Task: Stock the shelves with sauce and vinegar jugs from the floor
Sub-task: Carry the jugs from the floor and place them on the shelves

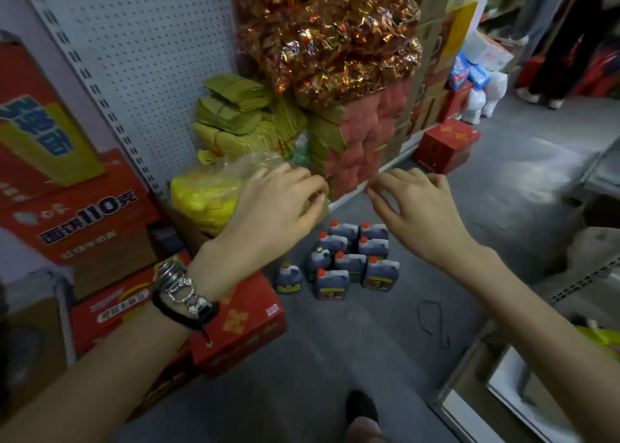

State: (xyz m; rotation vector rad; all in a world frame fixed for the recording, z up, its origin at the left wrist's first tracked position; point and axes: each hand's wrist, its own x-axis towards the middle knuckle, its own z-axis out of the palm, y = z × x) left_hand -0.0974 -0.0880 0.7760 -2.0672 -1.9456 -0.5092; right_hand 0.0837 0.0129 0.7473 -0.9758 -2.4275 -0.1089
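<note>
Nine jugs (349, 261) sit on the grey floor (335, 358), directly below the fingers (315, 187) of both hands and roughly centred under the gap between them. Jugs: squat rectangular plastic, moulded handle at top, dark near-black liquid, small front labels too blurred to read. Seven have red-orange caps and are packed tight, touching. The two on the side under the left fingers have paler, yellowish caps, and the outermost stands a little apart from the cluster. All upright. Left hand (278, 204): palm down, fingers loosely curled, holding nothing. It overlaps a clear bag of yellow goods (201, 197) in view; contact can't be told. Stacked bracelets (181, 288) on that wrist. Right hand (416, 207): palm down, fingers relaxed and slightly bent, also holding nothing. Fingertips of the two hands point toward each other, near but apart. Beyond the fingers: yellow paper bundles (231, 117) and foil packs (335, 40) stacked against a white pegboard panel (151, 56). Outboard of the left fingers: red cartons (241, 322). Past the right fingers: a red box (446, 144) on the floor.
</note>
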